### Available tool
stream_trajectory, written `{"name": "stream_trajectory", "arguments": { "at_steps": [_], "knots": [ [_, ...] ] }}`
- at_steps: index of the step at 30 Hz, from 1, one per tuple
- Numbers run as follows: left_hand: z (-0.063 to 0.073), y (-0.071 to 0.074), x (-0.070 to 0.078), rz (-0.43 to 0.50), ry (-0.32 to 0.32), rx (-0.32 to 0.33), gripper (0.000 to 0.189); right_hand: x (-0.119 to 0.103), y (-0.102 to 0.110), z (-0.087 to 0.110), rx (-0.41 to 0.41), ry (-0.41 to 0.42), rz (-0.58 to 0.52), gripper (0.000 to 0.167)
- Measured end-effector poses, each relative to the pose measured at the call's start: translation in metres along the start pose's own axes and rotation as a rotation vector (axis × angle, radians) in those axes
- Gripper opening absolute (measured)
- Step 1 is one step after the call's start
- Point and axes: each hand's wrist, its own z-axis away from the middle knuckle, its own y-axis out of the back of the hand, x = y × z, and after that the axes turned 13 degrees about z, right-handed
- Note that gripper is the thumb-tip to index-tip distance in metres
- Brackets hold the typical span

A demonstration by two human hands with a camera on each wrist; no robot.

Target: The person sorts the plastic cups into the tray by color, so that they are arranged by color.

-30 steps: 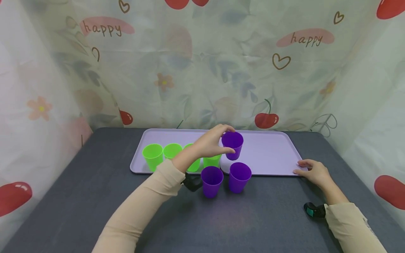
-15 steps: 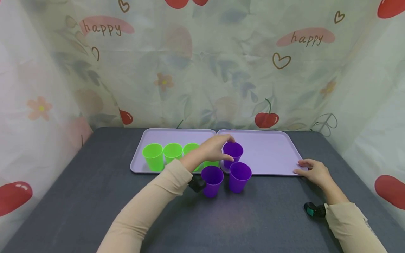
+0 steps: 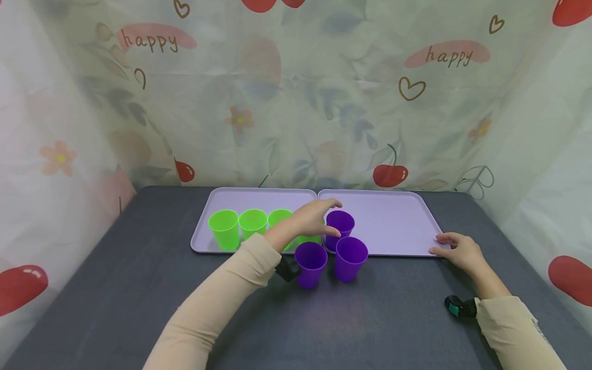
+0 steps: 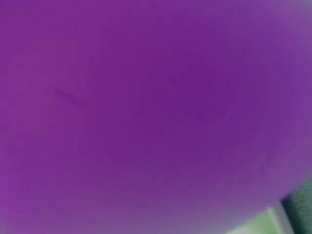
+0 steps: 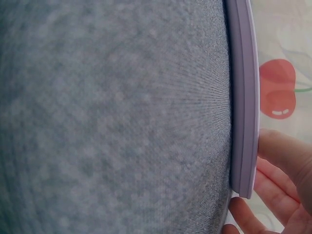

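My left hand (image 3: 312,217) is spread around a purple cup (image 3: 343,222) standing upright at the near left of the right-hand lilac tray (image 3: 393,221). Its index fingertip sits just off the far rim, and the thumb lies along the near side. Purple from a cup (image 4: 156,107) fills most of the left wrist view. My right hand (image 3: 460,253) holds the near right corner of that tray, thumb and fingers on either side of its edge. In the right wrist view the tray rim (image 5: 243,97) runs up from the fingers.
The left lilac tray (image 3: 259,195) carries a row of green cups (image 3: 225,231), partly hidden by my left arm. Two more purple cups (image 3: 311,264) (image 3: 350,261) stand on the dark table (image 3: 361,318) before the trays. A patterned curtain (image 3: 296,103) hangs behind.
My left hand has lowered the purple cup onto the right tray, and its fingers have loosened from the rim. The right hand stays at the tray corner.
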Motion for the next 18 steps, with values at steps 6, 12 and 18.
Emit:
{"name": "stream_trajectory", "arguments": {
  "at_steps": [6, 12, 18],
  "knots": [
    [0.009, 0.014, 0.004, 0.036, -0.026, 0.028, 0.055, 0.002, 0.0, -0.001, -0.01, -0.008, -0.007, 0.058],
    [0.028, 0.026, 0.004, 0.072, -0.058, 0.064, 0.049, 0.001, 0.0, 0.0, -0.01, 0.0, -0.01, 0.057],
    [0.049, 0.029, -0.001, 0.139, -0.142, 0.083, 0.044, 0.001, 0.001, 0.0, 0.0, 0.01, -0.008, 0.056]
  ]
}}
